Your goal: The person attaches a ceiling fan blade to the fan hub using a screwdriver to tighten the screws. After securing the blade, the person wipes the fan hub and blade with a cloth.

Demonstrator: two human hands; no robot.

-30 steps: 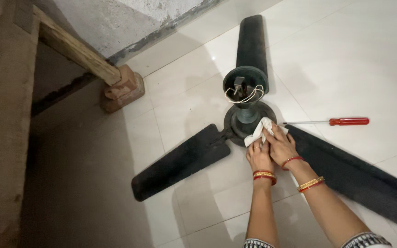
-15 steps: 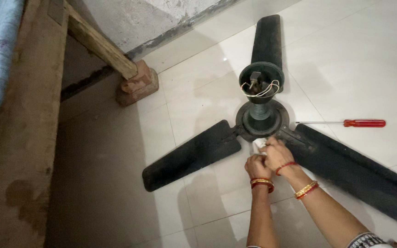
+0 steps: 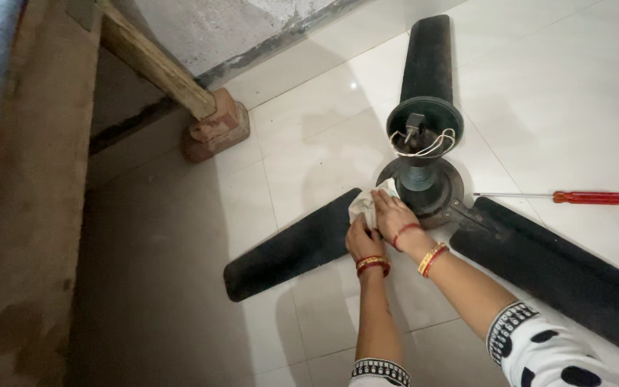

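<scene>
A dark three-bladed ceiling fan [image 3: 424, 179] lies on the white tiled floor, its motor hub up and loose white wires at its top. Both my hands press a white cloth [image 3: 362, 206] where the left blade [image 3: 291, 247] meets the hub. My left hand [image 3: 362, 240] sits on the blade root, gripping the cloth. My right hand [image 3: 393, 213] lies over the cloth against the hub's rim. Both wrists carry red and gold bangles.
A red-handled screwdriver [image 3: 585, 197] lies on the tiles right of the hub. A wooden bed leg [image 3: 153, 64] rests on a brick [image 3: 216, 132] at the upper left. The wooden bed frame [image 3: 30, 215] fills the left side. A grey wall base runs along the top.
My hands and the cloth have slid from the hub's right side around its front to the root of the left blade. The view has shifted, so the fan sits further right.
</scene>
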